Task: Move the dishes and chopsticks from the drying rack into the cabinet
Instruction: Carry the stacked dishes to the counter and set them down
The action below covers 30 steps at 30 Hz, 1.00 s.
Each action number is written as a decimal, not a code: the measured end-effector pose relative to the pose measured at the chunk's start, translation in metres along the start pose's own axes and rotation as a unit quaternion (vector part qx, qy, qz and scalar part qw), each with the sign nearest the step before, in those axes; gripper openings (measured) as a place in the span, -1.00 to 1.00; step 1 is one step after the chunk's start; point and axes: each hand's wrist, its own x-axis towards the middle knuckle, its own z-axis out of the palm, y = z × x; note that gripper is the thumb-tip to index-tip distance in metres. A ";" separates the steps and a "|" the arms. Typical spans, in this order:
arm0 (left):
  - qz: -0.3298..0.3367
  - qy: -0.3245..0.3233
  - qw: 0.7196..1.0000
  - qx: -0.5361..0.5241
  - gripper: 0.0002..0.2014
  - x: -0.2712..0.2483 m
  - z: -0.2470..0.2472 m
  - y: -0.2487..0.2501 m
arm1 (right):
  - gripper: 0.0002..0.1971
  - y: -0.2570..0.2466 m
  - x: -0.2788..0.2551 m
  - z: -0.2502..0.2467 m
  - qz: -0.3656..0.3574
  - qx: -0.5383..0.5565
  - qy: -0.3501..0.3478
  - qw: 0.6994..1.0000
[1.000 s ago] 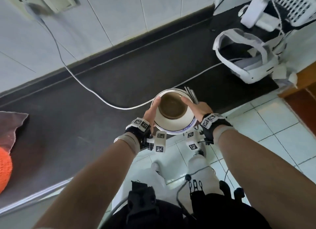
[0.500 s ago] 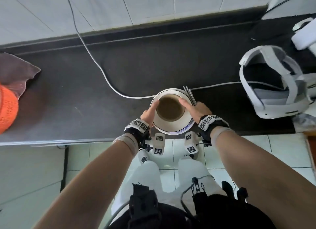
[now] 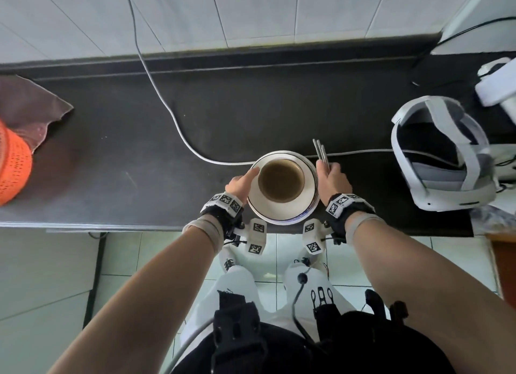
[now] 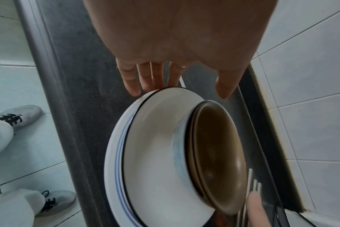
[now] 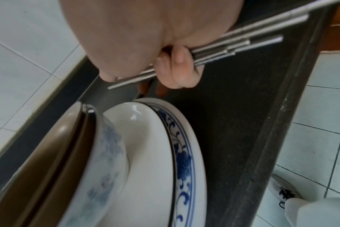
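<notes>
A stack of dishes sits on the black counter (image 3: 139, 164) near its front edge: a brown bowl (image 3: 280, 179) in a white bowl, on a white plate (image 3: 279, 213) and a blue-patterned plate (image 5: 184, 153). My left hand (image 3: 245, 178) is at the stack's left rim with its fingers (image 4: 151, 76) straight and the thumb spread, gripping nothing. My right hand (image 3: 333, 178), just right of the stack and off it, curls round several metal chopsticks (image 3: 321, 153), which point away from me. The chopsticks (image 5: 243, 44) show clearly in the right wrist view.
A white cable (image 3: 173, 116) crosses the counter behind the stack. A white headset (image 3: 441, 164) lies to the right. An orange mesh item (image 3: 12, 167) and a brown cloth (image 3: 30, 103) lie at the far left. The tiled wall is behind, the floor tiles and my feet below.
The view has swung square to the counter. Both thumbs were hooked over the plate's rim; now the left hand's fingers are straight beside the rim and the right hand is off the stack.
</notes>
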 end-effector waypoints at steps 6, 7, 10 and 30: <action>0.055 0.030 0.998 0.004 -0.07 -0.022 -0.004 0.027 | -0.67 -0.016 -0.001 0.001 -0.057 0.040 -0.073 0.995; 0.060 0.027 0.998 0.006 -0.09 -0.024 -0.005 0.029 | -0.72 -0.018 -0.002 0.004 -0.053 0.046 -0.086 0.994; 0.072 0.011 0.997 0.014 -0.17 -0.029 -0.006 0.030 | -0.77 -0.023 -0.001 0.008 -0.047 0.031 -0.104 0.993; 0.073 0.024 0.997 0.028 -0.67 -0.033 -0.004 0.035 | -0.78 -0.031 0.012 0.003 -0.216 -0.093 -0.065 0.970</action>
